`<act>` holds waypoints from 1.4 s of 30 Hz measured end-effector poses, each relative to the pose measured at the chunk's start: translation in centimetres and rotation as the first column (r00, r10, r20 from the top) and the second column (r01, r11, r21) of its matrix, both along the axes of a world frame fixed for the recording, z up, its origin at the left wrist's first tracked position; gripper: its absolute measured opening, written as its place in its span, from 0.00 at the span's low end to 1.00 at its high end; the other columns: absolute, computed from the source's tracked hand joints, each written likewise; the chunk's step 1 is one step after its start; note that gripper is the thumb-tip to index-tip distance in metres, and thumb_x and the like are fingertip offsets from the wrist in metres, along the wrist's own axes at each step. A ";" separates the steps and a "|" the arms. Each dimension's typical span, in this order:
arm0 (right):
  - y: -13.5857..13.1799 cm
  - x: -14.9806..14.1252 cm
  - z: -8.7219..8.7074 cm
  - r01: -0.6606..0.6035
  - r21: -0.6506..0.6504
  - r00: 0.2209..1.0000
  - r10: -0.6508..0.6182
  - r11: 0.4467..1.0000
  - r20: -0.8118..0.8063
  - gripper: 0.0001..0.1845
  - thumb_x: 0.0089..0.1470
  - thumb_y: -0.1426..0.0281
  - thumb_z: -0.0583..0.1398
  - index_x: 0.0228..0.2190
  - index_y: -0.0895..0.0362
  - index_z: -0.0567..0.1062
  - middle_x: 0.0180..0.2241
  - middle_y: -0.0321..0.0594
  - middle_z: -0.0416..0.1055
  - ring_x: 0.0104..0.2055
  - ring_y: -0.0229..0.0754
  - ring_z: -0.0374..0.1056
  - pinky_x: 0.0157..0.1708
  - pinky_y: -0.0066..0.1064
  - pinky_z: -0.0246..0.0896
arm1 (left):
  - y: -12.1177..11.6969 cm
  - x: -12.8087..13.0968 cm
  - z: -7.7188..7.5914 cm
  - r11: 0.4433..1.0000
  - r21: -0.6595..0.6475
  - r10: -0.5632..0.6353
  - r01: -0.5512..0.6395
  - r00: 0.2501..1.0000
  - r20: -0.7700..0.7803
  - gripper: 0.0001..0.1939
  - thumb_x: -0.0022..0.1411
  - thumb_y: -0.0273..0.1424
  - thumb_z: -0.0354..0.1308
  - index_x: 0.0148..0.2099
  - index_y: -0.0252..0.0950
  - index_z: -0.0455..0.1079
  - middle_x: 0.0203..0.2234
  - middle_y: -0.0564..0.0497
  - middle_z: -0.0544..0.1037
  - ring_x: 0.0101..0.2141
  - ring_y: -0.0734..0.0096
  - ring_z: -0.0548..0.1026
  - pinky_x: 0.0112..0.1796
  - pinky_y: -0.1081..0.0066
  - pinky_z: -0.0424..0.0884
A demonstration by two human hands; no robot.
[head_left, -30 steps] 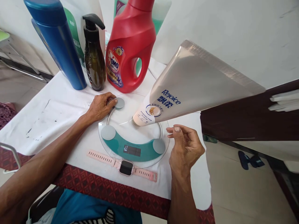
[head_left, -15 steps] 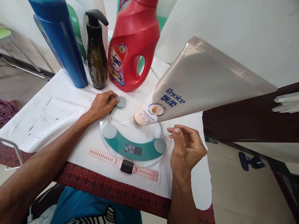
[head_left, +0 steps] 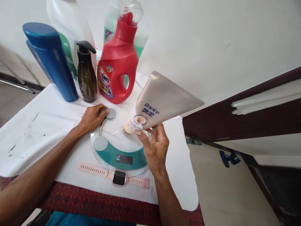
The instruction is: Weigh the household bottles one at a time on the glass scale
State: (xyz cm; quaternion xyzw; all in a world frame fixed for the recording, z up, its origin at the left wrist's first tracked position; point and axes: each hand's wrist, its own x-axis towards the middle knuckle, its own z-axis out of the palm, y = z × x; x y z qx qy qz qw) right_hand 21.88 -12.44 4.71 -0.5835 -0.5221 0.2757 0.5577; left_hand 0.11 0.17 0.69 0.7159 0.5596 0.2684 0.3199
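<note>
the right hand is hiding the near-right pad of the round clear glass scale with a teal band, whose display is showing only partial digits. its half-open thumb and fingers are touching the lower edge of the silvery-beige plastic tube; the fingertips are disappearing behind it, so whether they are pinching is unclear. the left hand is curling narrowly, its thumb touching the scale's far-left pad; its grip is hard to tell. the tube is standing cap-down on the scale, leaning right, its blue lettering facing up.
</note>
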 end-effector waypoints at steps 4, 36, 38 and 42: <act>1.3 -0.1 0.8 0.063 0.020 0.998 -0.063 0.998 0.009 0.19 0.55 0.56 0.70 0.45 0.52 0.79 0.46 0.41 0.81 0.49 0.49 0.76 0.55 0.49 0.72 | 0.1 0.0 0.1 0.999 -0.031 -0.003 0.004 1.000 0.026 0.21 0.64 0.48 0.53 0.44 0.37 0.76 0.23 0.52 0.77 0.26 0.65 0.73 0.31 0.67 0.65; 26.9 28.2 0.1 0.703 0.186 0.628 -0.722 0.686 0.290 0.18 0.47 0.51 0.64 0.26 0.54 0.75 0.28 0.39 0.76 0.34 0.48 0.69 0.43 0.39 0.62 | 0.0 -0.7 -1.8 0.994 -0.100 0.041 -0.045 0.998 -0.037 0.30 0.65 0.59 0.52 0.53 0.42 0.76 0.23 0.57 0.80 0.20 0.69 0.72 0.22 0.72 0.65; 28.7 28.3 -0.3 0.721 0.179 0.607 -0.734 0.670 0.304 0.17 0.48 0.52 0.64 0.27 0.53 0.74 0.27 0.37 0.75 0.34 0.47 0.68 0.43 0.39 0.62 | -0.1 -0.6 -1.4 0.995 -0.090 0.047 -0.050 0.998 -0.034 0.29 0.65 0.58 0.53 0.52 0.42 0.76 0.24 0.57 0.80 0.20 0.69 0.73 0.23 0.73 0.66; 31.4 27.9 -1.7 0.746 0.170 0.577 -0.752 0.644 0.319 0.15 0.51 0.53 0.62 0.29 0.52 0.73 0.30 0.38 0.75 0.37 0.48 0.70 0.44 0.39 0.63 | -0.1 -0.1 -0.6 0.993 -0.111 0.037 -0.038 0.999 -0.013 0.28 0.65 0.58 0.53 0.51 0.41 0.76 0.25 0.56 0.80 0.21 0.68 0.74 0.23 0.72 0.67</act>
